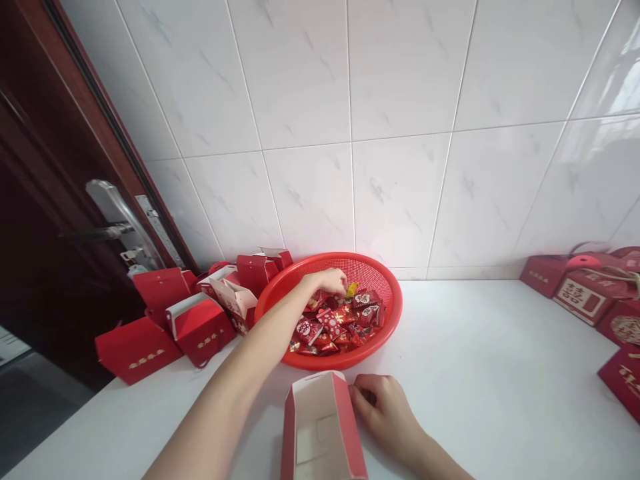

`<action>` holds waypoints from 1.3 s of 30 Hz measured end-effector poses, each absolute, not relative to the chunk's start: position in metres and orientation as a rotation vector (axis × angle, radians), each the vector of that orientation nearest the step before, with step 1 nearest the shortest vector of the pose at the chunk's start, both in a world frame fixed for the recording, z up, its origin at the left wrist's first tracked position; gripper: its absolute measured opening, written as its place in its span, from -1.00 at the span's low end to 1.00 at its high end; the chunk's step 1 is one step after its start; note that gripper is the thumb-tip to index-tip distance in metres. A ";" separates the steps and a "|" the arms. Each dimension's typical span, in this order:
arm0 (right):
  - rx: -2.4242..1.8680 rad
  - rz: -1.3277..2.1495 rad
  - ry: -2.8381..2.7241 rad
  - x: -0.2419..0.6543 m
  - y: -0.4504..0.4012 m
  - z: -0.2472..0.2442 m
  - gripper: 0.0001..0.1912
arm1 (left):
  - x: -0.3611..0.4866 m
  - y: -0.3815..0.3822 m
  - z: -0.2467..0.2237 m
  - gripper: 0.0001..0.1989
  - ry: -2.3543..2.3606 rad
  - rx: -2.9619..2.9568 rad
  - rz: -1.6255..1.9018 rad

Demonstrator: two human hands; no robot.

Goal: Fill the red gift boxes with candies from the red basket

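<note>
- 6 o'clock of the basket (327, 363): open box (315, 417), nearest.
- 5 o'clock: right hand (383, 407), fingers loosely curled beside the box wall; contact, cannot tell. Well placed to steady it.
- In the basket: wrapped sweets (345, 323), heaped.
- Inside, towards 12: left hand (330, 280), fingers bent down; gripping a sweet or not, cannot tell. Yellow sweet (352, 289) at 1 o'clock. Best picked by a wrapper edge, lifted straight, clear of the rim.
- 9 o'clock: red cartons (205, 340).
- 3 o'clock, well apart: decorated boxes (580, 297).

A box (586, 295) at right shows 囍; gold lettering (147, 359) elsewhere seems illegible.
</note>
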State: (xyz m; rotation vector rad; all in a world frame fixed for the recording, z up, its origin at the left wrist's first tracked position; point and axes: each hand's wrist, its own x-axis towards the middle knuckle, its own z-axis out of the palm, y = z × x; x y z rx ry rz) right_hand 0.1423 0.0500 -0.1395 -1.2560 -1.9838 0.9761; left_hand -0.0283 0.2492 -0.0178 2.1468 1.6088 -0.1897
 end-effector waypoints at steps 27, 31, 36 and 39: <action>-1.237 0.994 -1.977 0.143 0.050 -0.138 -0.67 | -0.028 0.256 -0.021 -0.74 1.397 2.171 -0.536; -1.244 0.994 -1.972 0.143 0.050 -0.137 -0.67 | -0.029 0.257 -0.020 -0.74 1.365 2.176 -0.462; -1.261 0.984 -1.980 0.143 0.049 -0.138 -0.68 | -0.025 0.249 -0.013 -0.75 1.314 2.207 -0.144; -1.258 0.986 -1.980 0.143 0.049 -0.140 -0.68 | -0.014 0.243 -0.009 -0.73 1.257 2.194 0.059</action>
